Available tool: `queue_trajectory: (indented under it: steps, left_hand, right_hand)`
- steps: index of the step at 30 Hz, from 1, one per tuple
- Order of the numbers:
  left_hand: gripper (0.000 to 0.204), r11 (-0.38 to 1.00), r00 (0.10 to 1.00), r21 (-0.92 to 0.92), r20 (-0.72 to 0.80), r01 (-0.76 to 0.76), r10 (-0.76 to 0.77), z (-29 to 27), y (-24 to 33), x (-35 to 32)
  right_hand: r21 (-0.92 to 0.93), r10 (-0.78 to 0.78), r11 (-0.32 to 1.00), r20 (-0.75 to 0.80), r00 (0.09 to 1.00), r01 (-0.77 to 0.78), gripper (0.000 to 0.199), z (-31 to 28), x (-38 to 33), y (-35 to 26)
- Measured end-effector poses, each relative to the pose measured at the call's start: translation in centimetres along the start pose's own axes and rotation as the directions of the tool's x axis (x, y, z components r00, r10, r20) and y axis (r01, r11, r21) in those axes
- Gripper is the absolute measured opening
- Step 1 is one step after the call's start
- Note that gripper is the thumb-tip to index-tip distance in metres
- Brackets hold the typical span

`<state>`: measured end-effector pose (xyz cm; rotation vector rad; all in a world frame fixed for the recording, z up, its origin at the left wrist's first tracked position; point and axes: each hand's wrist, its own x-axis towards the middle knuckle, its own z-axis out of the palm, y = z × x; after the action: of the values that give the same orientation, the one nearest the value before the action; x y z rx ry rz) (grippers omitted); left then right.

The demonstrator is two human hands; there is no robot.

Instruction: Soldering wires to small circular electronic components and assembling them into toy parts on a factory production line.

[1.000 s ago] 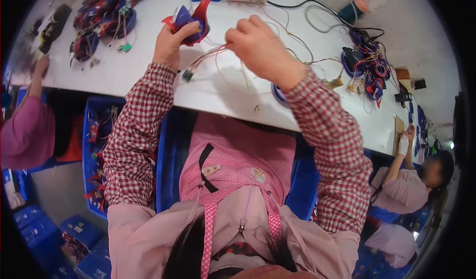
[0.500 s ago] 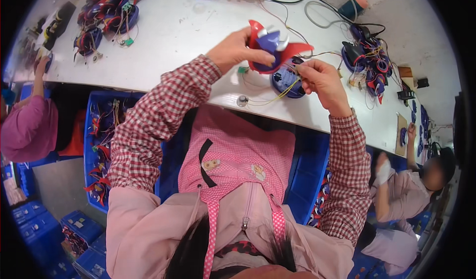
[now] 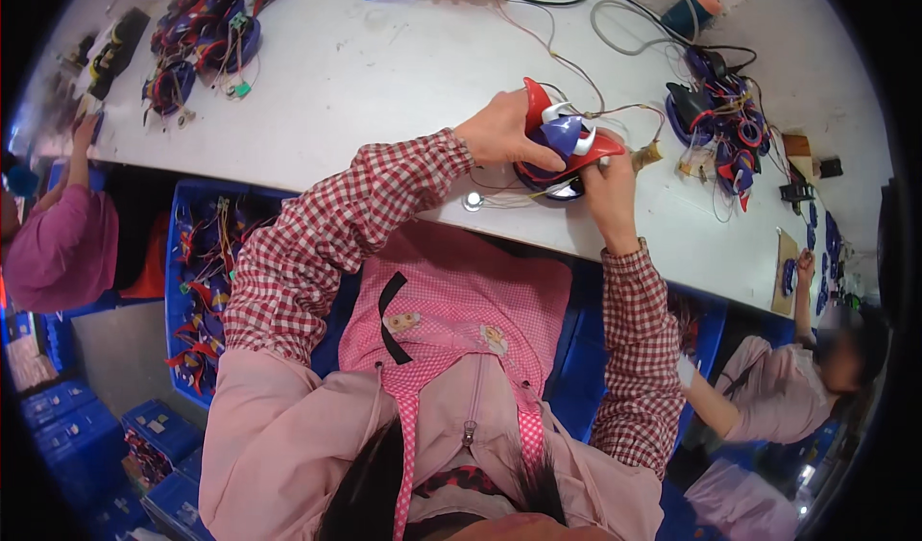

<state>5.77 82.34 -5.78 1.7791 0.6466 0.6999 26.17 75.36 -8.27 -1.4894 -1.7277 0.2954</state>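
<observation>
At a long white worktable (image 3: 384, 89), a worker in a red-checked shirt and pink apron holds a red, blue and white plastic toy shell (image 3: 562, 147) between both hands near the table's near edge. The left hand (image 3: 499, 133) cups the shell's left side, fingers curled over its pointed red top; the right hand (image 3: 607, 181) comes up from below and grips the right end, thumb and fingers closed on the red rim. The shell's long axis runs roughly left to right, from one hand to the other, with its dark underside facing down toward the table, so neither hand is clearly nearer. Thin wires (image 3: 499, 200) trail from under it to a small round disc (image 3: 473, 201) lying just below the left wrist. Beyond the right hand sits a heap of similar wired parts (image 3: 720, 118); far past the left arm lies another heap (image 3: 206, 41). A blue crate of parts (image 3: 202, 282) stands below the left elbow.
</observation>
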Motion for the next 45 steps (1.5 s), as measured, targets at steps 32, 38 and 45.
queue_trajectory:
  steps: [32,38,45]
  left_hand:
    - [0.039,0.875,-0.089,-0.361,-0.909,-0.322,-0.407,-7.8,4.7,-57.0]
    - [0.037,0.877,-0.11,-0.436,-0.88,-0.203,-0.463,-10.1,-2.4,-60.9]
    - [0.036,0.866,-0.202,-0.438,-0.85,-0.242,-0.486,-14.7,0.1,-57.1]
  right_hand:
    - [0.332,-0.004,0.671,0.896,0.445,-0.663,0.019,8.5,-7.3,-13.1]
    - [0.278,0.116,0.604,0.896,0.428,-0.747,0.017,9.0,-9.5,-11.3]
    - [0.229,0.164,0.539,0.915,0.368,-0.811,0.016,10.0,-10.5,-10.5]
